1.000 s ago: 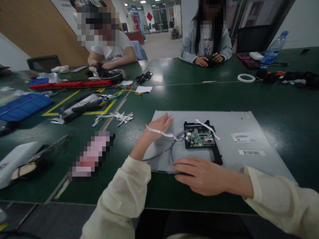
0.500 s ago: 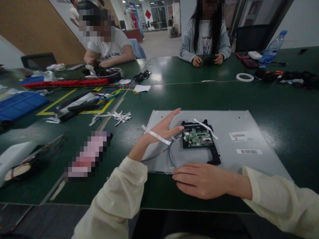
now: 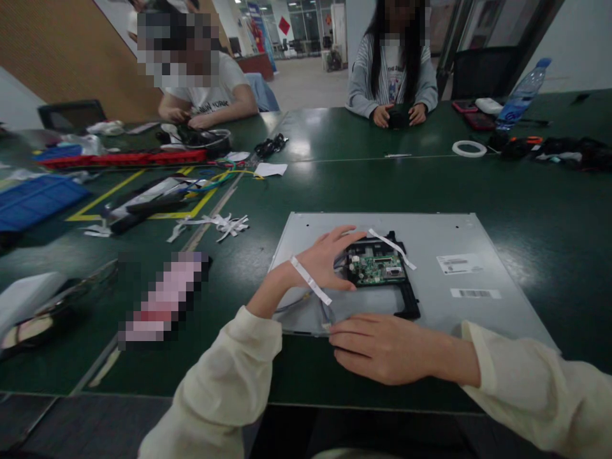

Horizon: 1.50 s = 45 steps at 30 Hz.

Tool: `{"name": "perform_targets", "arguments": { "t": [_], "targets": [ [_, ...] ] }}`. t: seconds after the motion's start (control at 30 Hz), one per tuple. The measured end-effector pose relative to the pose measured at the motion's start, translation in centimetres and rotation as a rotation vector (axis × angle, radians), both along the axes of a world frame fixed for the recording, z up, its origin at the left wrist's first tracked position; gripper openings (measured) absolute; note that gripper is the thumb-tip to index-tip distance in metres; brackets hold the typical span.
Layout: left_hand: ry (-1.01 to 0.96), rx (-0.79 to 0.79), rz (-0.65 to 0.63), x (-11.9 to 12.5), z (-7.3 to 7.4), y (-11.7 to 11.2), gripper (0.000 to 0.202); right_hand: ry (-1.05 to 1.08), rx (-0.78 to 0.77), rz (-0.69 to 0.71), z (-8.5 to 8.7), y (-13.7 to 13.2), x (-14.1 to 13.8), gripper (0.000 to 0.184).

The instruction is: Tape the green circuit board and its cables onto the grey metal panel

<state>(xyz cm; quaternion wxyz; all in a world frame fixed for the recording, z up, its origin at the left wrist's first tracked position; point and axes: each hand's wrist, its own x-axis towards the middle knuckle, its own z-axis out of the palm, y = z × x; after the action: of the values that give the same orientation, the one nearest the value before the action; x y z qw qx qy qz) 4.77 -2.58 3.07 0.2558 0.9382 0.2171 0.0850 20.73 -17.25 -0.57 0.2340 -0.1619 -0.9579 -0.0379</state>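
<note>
A grey metal panel (image 3: 430,319) lies flat before me, with a black plastic frame (image 3: 408,296) and a green circuit board (image 3: 375,270) on it. My left hand (image 3: 322,258) is over the frame's left side, fingers and thumb curved apart in a C shape. A strip of white tape (image 3: 310,278) lies across the back of that hand, and another white strip (image 3: 392,248) crosses the frame. At the panel's front edge, my right hand (image 3: 382,349) pinches the white end connector (image 3: 326,326) of a grey cable (image 3: 326,311); its fingertips are partly hidden.
Left of the panel lie a phone (image 3: 165,296) and cut white tape strips (image 3: 224,224). A tape roll (image 3: 469,148) and a water bottle (image 3: 523,95) are at the far right. Two people sit across the table, their hands on dark items. A blue bin (image 3: 41,201) is at left.
My left hand has turned and its fingers have come down and forward around the frame's left side, thumb now lower. My right hand stays at the connector. Across the table, one person's hands have drawn together.
</note>
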Motion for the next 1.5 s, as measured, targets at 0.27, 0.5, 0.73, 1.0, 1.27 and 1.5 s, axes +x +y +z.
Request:
{"name": "perform_targets", "arguments": {
  "t": [0.27, 0.5, 0.73, 1.0, 1.27, 1.5],
  "targets": [
    [-0.176, -0.030, -0.066, 0.6, -1.2, 0.9, 0.088, 0.000, -0.013, -0.009, -0.1, 0.0, 0.1, 0.021],
    [-0.196, -0.059, -0.021, 0.6, -1.3, 1.0, 0.089, -0.008, -0.043, -0.010, 0.1, 0.1, 0.1, 0.022],
    [-0.187, -0.037, -0.001, 0.5, -1.6, 1.0, 0.090, -0.037, -0.075, -0.005, 0.3, 0.1, 0.2, 0.023],
    [-0.188, -0.052, 0.017, 0.3, -1.5, 1.2, 0.089, -0.038, -0.090, -0.005, 0.2, 0.0, 0.2, 0.024],
    [-0.239, -0.102, 0.025, 0.2, -2.3, 1.2, 0.092, -0.036, -0.104, -0.003, -0.2, 0.0, 0.1, 0.021],
    [-0.286, -0.157, 0.029, -0.2, -1.8, 1.2, 0.095, -0.051, -0.093, -0.001, -0.1, 0.0, 0.1, 0.021]
  ]
}}
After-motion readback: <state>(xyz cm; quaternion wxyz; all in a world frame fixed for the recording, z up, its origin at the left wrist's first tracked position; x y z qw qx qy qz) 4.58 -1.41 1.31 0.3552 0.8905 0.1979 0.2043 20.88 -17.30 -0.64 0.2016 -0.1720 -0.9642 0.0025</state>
